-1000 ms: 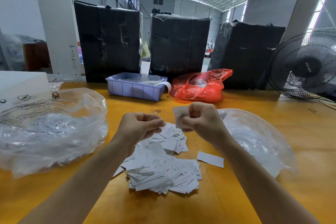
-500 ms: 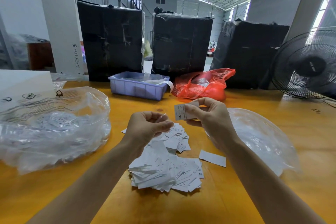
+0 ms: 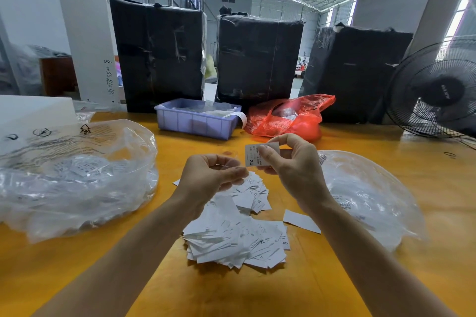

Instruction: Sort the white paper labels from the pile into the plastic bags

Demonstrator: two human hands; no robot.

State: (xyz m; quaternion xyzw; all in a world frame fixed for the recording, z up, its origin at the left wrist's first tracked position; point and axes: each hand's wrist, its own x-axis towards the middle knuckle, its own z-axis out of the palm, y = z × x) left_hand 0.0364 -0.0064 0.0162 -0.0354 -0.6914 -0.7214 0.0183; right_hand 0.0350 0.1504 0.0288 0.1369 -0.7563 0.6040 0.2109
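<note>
White paper label point(image 3: 260, 155), printed face toward the camera and marked XS: pinched between thumb and fingertips of the right hand point(image 3: 291, 167), which is curled round it and holds it up above the far end of the pile. One second ago the same hand was a closed fist with the label edge-on and unreadable; half a second ago the face had begun to turn; now the size mark reads plainly. Judgement: the label is in the reading step, and its size is now known, so the choice of bag can follow.

Left hand point(image 3: 211, 175): fingers curled, thumb pressed to forefinger, just beside the right hand and almost touching the label's lower corner. Whether it pinches something thin cannot be told. Its pose is little altered over the second.

Pile of labels point(image 3: 237, 237): directly beneath both hands on the yellow surface point(image 3: 334, 285), loosely heaped, some showing S, XL and XS. Its size looks the same as before; most of the sorting appears left to do.

Stray label point(image 3: 301, 221): lies apart, below the right wrist, blank side up.

Clear plastic bag point(image 3: 373, 201): to the outside of the right hand, flat, with little visible in it.

Larger plastic bag point(image 3: 77, 177): to the outside of the left hand, puffed, with labels already inside.

Beyond the hands: blue crate point(image 3: 195, 121), red bag point(image 3: 288, 118), black wrapped bales point(image 3: 257, 59), fan point(image 3: 435, 90).
</note>
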